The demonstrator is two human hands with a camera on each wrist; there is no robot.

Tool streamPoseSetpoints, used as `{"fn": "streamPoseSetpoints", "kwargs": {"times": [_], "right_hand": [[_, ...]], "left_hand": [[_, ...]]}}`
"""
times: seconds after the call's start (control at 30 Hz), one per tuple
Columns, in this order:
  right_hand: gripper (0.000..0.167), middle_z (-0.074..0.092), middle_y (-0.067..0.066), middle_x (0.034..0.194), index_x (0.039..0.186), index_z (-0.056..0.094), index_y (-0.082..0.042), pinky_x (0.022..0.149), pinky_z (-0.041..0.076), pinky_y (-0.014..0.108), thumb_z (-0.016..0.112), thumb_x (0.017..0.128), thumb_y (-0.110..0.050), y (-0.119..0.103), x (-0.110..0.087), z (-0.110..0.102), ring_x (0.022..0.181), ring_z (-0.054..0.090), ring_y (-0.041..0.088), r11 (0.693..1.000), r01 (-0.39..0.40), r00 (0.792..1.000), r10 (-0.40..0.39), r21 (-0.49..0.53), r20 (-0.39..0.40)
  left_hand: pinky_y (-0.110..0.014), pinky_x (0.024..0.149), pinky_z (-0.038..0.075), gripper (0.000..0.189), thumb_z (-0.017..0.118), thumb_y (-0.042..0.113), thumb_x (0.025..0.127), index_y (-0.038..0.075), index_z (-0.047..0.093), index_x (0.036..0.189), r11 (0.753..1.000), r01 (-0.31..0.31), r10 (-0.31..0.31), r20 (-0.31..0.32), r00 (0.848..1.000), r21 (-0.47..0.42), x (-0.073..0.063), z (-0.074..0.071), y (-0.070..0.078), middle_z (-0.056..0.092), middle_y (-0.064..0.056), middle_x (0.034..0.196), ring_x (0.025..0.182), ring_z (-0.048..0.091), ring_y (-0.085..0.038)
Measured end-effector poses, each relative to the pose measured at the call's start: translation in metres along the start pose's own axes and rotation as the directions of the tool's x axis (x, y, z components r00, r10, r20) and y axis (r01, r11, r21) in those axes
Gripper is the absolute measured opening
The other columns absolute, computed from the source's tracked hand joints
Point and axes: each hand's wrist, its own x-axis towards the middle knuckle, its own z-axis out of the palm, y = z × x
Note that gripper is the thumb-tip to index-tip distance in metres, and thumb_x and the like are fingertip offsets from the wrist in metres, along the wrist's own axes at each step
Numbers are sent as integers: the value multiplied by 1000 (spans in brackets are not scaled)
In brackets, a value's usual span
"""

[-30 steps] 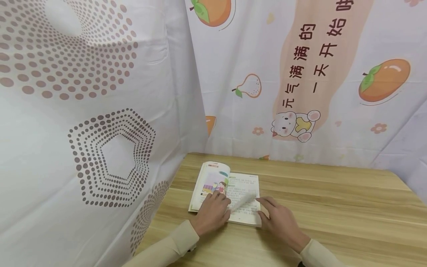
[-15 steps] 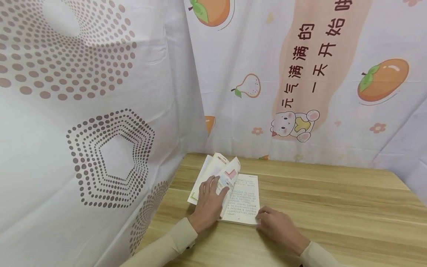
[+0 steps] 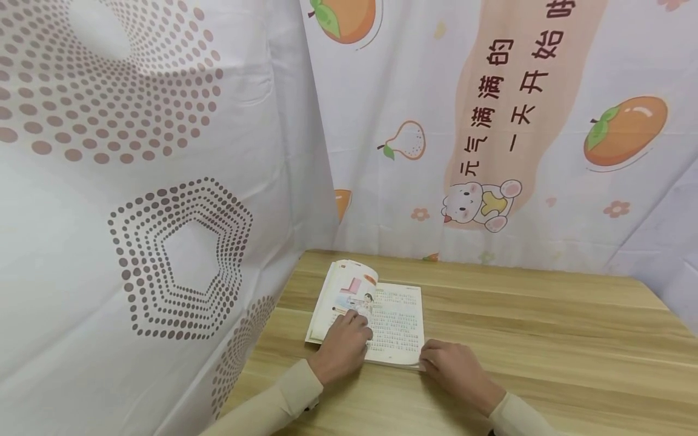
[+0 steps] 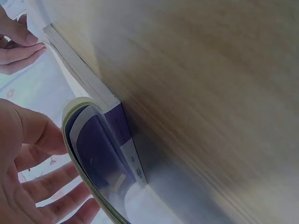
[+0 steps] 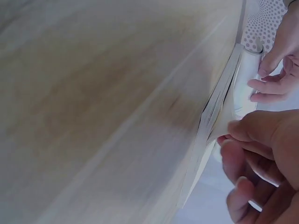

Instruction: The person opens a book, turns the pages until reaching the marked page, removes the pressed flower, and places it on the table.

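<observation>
An open book lies on the table, a colour drawing on its left page and rows of print on its right page. My left hand rests on the lower part of the curved left pages. In the left wrist view its fingers lie against the bent pages, and the book's purple spine shows below. At the lower right corner my right hand pinches a page between thumb and index finger. The page edge bows up off the stack beneath it there.
A wood-grain table extends to the right of the book. White cloth with dots hangs at the left. Another printed cloth with fruit and writing hangs behind the table's back edge.
A page has turned over to the left, and a different drawing shows there. My left hand has come down onto the left pages. My right hand has stayed at the lower right corner since half a second ago.
</observation>
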Motion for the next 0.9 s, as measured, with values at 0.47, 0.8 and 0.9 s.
{"fn": "streamPoseSetpoints", "kwargs": {"times": [0.47, 0.8, 0.9], "right_hand": [[13, 73, -11, 85, 77, 78, -18, 57, 53, 24, 88, 75, -9, 3, 1, 1, 73, 69, 6, 1000, -10, 998, 9, -22, -56], [10, 75, -10, 89, 81, 79, -20, 61, 56, 25, 88, 79, -15, 2, 1, -1, 77, 71, 7, 999, -28, 995, 30, 32, -90], [9, 76, -8, 90, 82, 79, -19, 62, 57, 26, 87, 80, -14, 1, 2, -3, 77, 72, 9, 999, -19, 992, 23, 32, -123]], "left_hand": [[-37, 90, 50, 18, 82, 38, 86, 22, 78, 93, 994, -78, 79, 14, 997, -72, 0, 0, 3, 69, 0, 111, 117, 55, -24], [-35, 88, 47, 37, 81, 57, 80, 23, 77, 94, 997, -54, 57, 60, 997, -54, -1, -1, 3, 67, 1, 112, 110, 54, -19], [-34, 86, 46, 40, 80, 60, 79, 23, 77, 96, 997, -62, 65, 64, 996, -51, 0, -1, 4, 68, 1, 113, 109, 54, -19]]}}
